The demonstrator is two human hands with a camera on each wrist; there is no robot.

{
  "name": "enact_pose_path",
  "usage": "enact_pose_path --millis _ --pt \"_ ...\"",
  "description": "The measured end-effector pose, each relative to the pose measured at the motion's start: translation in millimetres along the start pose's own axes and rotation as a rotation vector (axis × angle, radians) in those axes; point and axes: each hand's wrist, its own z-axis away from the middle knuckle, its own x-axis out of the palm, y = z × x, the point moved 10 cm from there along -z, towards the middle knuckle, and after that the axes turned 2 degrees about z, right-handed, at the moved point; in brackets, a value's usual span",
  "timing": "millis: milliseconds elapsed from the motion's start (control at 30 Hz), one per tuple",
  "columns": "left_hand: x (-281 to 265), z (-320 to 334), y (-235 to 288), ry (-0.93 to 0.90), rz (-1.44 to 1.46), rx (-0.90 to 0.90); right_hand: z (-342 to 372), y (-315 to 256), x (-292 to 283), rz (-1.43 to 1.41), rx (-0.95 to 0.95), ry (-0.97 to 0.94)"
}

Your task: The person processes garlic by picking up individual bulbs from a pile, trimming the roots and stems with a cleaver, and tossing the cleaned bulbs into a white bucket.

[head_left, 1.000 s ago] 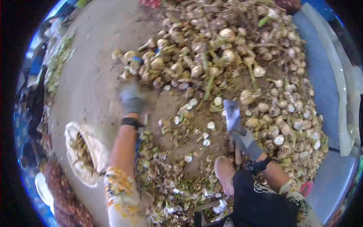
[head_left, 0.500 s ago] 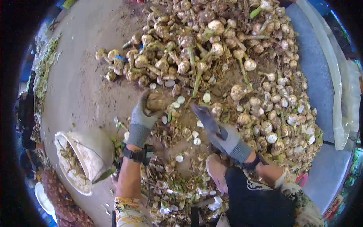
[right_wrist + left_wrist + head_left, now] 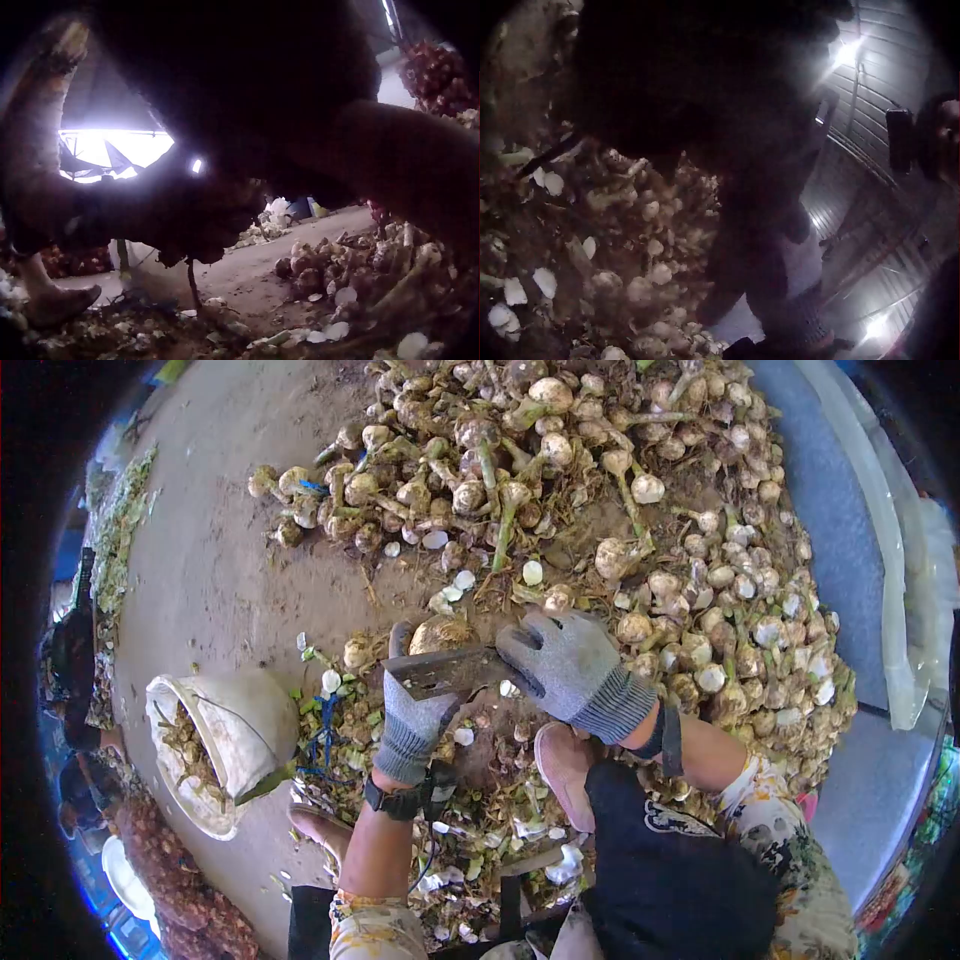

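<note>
In the head view the gloved left hand (image 3: pixel 412 710) grips a large bulb (image 3: pixel 442 634) whose roots face up. The gloved right hand (image 3: pixel 568 663) has its fingers curled round the near end of a flat metal blade (image 3: pixel 440 672). This blade lies across the near side of the bulb, over the left palm. Both wrist views are very dark, so finger detail there is hidden.
A large heap of bulbs with stalks (image 3: pixel 500 450) spreads at the top and right. A white bucket (image 3: pixel 245 730) lies tipped at the left, with scraps inside. Trimmings (image 3: pixel 450 860) cover the floor near the feet. Grey panels (image 3: pixel 830 510) edge the right side.
The left hand went from the heap's edge to lifting a bulb, then moved nearer the body. The right hand brought the blade leftward, from beside the foot onto the bulb.
</note>
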Motion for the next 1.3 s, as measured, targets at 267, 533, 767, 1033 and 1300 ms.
enact_pose_path --millis 267,533,767,1033,1300 --pt "-14 25 4 0.046 -0.165 -0.04 4 -15 21 -0.062 -0.058 -0.008" --pt "12 40 46 0.032 -0.095 0.07 18 92 15 -0.247 0.591 0.056" --pt "15 17 36 0.181 0.277 0.074 47 27 93 -1.228 0.513 0.0" --pt "41 -27 41 0.046 -1.144 0.355 99 85 137 -1.315 0.8 -0.105" --pt "-138 -30 -50 0.129 -1.351 -0.19 28 34 108 -1.38 0.568 -0.076"
